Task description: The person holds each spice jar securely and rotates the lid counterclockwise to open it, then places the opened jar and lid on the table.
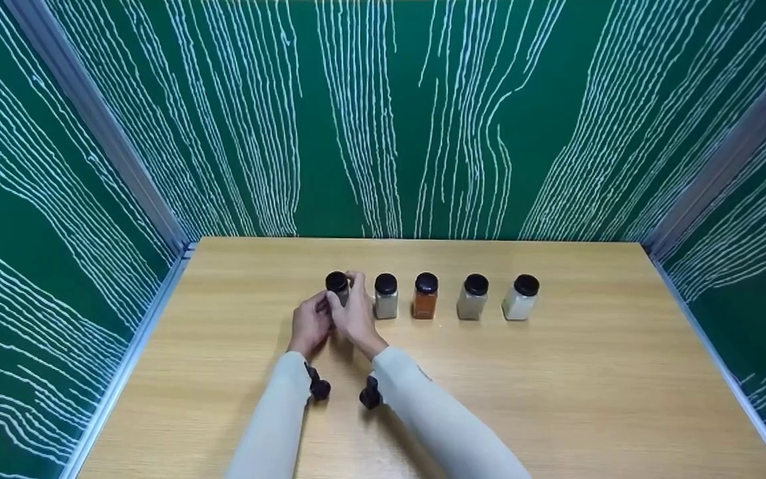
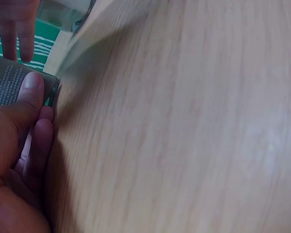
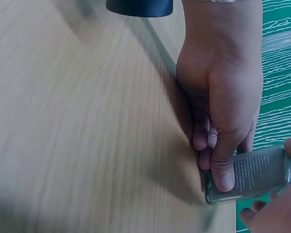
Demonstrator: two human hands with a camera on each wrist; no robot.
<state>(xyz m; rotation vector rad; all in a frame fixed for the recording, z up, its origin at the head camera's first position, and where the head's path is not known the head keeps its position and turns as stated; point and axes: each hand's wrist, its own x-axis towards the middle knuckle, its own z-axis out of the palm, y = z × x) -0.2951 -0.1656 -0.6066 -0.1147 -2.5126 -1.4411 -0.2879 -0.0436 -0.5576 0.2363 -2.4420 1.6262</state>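
At the left end of a row of jars, both hands are on a square glass spice jar (image 1: 337, 282) with a black cap and dark contents. My left hand (image 1: 310, 324) grips it low down, the thumb lying flat over small white print on the glass (image 3: 252, 174). From the other side my right hand (image 1: 356, 316) holds the jar near its cap end, thumb in front and index finger along the right side. Its other fingers (image 2: 25, 36) hang straight beside the jar in the left wrist view. The jar stands upright on the wooden table (image 1: 556, 386).
To the right stand more black-capped jars in a line: one with pale grey contents (image 1: 386, 297), one orange-red (image 1: 425, 297), one greyish beige (image 1: 473, 297) and one white (image 1: 521, 298). The pale grey jar is close beside my right hand. Green, white-streaked walls (image 1: 409, 133) enclose the table.
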